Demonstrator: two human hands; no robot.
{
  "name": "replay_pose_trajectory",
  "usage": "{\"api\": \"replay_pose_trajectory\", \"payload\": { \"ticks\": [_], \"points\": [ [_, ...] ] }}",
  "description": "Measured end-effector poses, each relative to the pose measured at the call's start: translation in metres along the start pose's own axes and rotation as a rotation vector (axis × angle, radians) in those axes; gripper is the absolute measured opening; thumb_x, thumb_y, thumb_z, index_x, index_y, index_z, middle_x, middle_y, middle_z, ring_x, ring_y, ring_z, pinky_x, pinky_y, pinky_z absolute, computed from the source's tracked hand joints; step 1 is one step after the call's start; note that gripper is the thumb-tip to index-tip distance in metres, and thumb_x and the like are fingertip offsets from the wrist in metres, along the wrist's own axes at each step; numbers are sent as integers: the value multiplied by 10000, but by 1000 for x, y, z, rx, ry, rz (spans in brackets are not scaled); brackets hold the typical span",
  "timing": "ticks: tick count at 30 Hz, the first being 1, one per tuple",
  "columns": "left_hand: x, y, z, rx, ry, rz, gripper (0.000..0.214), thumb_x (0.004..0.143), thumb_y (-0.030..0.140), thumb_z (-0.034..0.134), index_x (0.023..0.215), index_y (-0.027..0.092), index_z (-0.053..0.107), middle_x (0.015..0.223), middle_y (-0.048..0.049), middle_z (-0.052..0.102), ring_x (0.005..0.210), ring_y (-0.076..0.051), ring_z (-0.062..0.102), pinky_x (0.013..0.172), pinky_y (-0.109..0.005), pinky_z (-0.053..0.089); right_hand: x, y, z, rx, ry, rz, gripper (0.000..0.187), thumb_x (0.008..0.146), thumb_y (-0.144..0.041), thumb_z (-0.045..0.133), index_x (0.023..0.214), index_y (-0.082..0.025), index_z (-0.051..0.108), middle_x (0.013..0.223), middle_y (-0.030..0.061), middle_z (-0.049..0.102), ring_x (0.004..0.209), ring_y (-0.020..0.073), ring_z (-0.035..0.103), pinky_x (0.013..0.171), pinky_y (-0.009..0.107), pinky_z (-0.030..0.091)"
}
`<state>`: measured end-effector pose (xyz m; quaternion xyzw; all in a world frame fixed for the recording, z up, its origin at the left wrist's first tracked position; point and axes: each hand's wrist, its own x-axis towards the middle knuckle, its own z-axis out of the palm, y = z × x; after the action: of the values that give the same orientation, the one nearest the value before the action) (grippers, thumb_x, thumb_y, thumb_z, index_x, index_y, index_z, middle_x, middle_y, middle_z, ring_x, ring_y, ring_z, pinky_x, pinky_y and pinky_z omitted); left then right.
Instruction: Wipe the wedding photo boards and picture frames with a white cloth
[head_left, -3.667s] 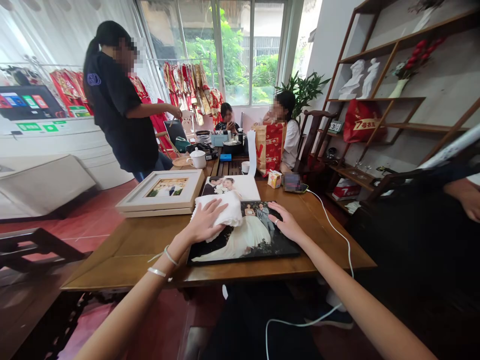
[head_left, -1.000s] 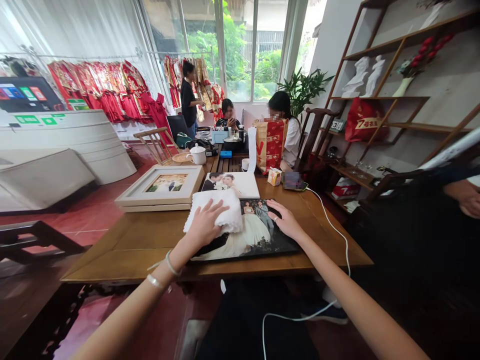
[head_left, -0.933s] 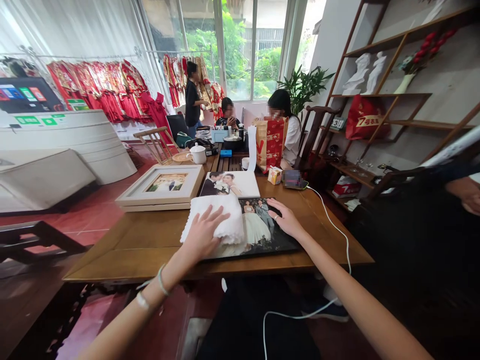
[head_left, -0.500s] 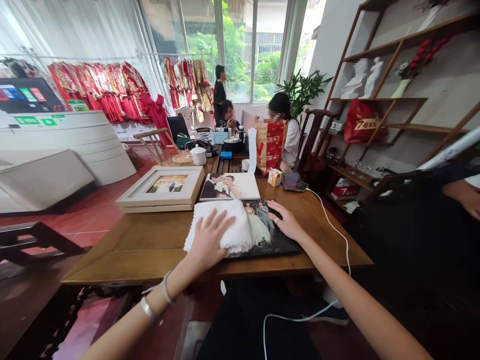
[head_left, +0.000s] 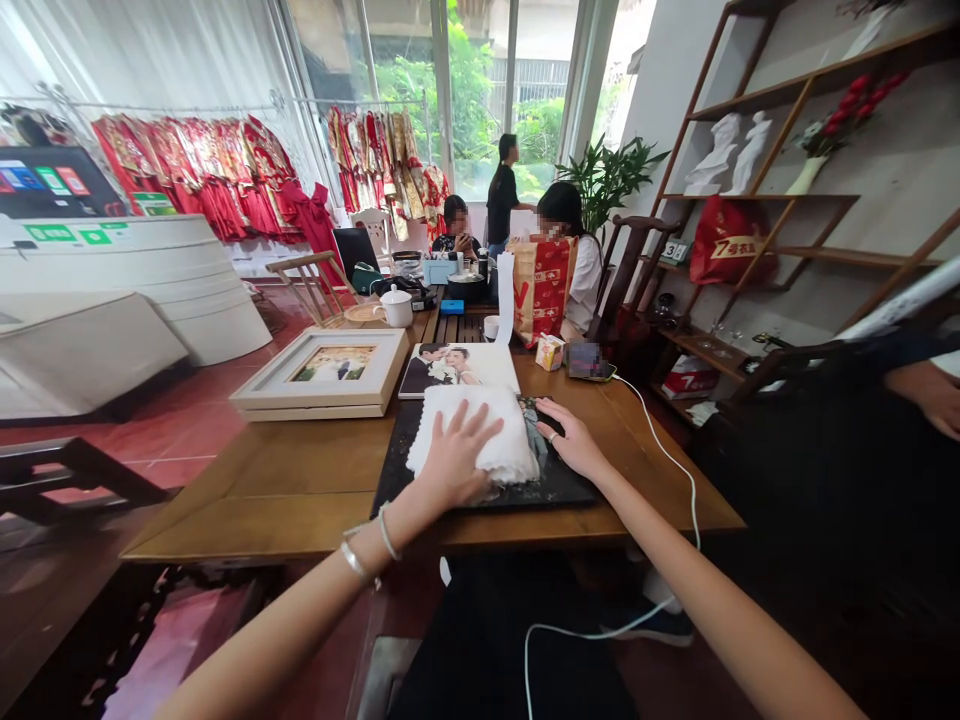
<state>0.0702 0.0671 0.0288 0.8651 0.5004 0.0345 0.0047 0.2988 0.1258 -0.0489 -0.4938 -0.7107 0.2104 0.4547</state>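
A dark wedding photo panel [head_left: 397, 460] lies flat near the front edge of the wooden table. On it rests a folded white cloth [head_left: 450, 410], which covers much of the pictured couple. My left hand [head_left: 454, 460] lies on the cloth with its fingers spread, pressing from above rather than gripping. Over the panel's right part my right hand [head_left: 574, 440] rests with fingers stretched out, a ring on one of them. Just behind the panel is another wedding photo [head_left: 480, 368] with a white border, partly hidden by the cloth.
To the left lie stacked pale picture frames [head_left: 319, 405]. Behind stand a white lidded cup [head_left: 395, 308] and a red-and-brown paper bag [head_left: 544, 290]. A phone [head_left: 587, 362] with a white cable [head_left: 667, 450] lies at the right. Several people are beyond the table; another person's hand shows at far right.
My left hand and the white cloth have slid right across the panel, uncovering its left part. My right hand stays nearly still. A standing person at the back has moved right.
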Motion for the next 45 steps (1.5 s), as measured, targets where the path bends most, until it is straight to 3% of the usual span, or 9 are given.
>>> {"api": "replay_pose_trajectory", "payload": {
  "ticks": [5,8,13,19,24,30,38,42,45],
  "points": [
    [-43,42,10,-11,3,31,877,673,221,633,1458,289,249,1565,-47,113,1419,-356,-6,1092,-645,63,0,-1,-2,29,-15,-7,410,838,-404,552,1193,-212,625,1336,105,553,1306,253,435,1118,491,293],
    [-46,48,14,-12,22,4,883,679,264,658,1458,292,242,1563,-59,128,1415,-373,2,1082,-659,80,-1,-1,-2,33,-19,-17,420,834,-420,560,1198,-220,621,1342,101,548,1306,256,435,1119,497,289],
    [-5,29,5,-20,19,-23,753,764,289,616,1441,280,287,1541,-84,212,1402,-385,110,1048,-664,188,-2,0,-3,23,-26,-27,411,838,-381,545,1211,-223,611,1349,94,542,1307,249,433,1121,482,290],
    [55,4,-3,-17,-18,62,643,831,306,537,1432,266,312,1512,-88,286,1373,-387,200,1016,-677,232,-1,4,-2,37,-40,-18,443,775,-216,532,1211,-205,613,1356,90,536,1302,243,438,1126,465,280],
    [68,11,1,-19,-4,55,647,819,267,536,1428,274,319,1510,-75,293,1379,-384,177,1028,-689,189,0,7,0,76,-11,9,466,731,-158,510,1170,-242,642,1346,51,551,1277,240,464,1108,457,303],
    [37,36,10,-41,3,65,668,798,267,551,1423,303,319,1530,-48,248,1400,-380,93,1057,-677,148,1,9,-1,167,-4,-5,384,757,-288,547,1117,-257,676,1309,41,586,1244,265,494,1061,441,369],
    [-38,73,12,-94,-38,86,810,701,262,621,1441,301,294,1557,-44,161,1411,-387,-14,1078,-683,70,1,6,-4,141,-4,-10,372,797,-401,560,1108,-235,678,1282,85,602,1263,253,485,1106,472,308],
    [-69,67,-2,-143,-109,28,842,651,163,586,1426,352,316,1554,17,158,1425,-323,22,1102,-642,100,1,1,-2,86,5,-1,391,817,-418,558,1140,-223,658,1300,100,585,1279,250,469,1117,484,286],
    [-72,46,-15,-122,-136,-89,834,638,101,537,1409,360,352,1541,40,190,1426,-292,67,1107,-613,150,0,0,-1,73,10,6,395,823,-427,561,1154,-229,648,1307,96,580,1276,245,473,1118,489,282]
  ]
}}
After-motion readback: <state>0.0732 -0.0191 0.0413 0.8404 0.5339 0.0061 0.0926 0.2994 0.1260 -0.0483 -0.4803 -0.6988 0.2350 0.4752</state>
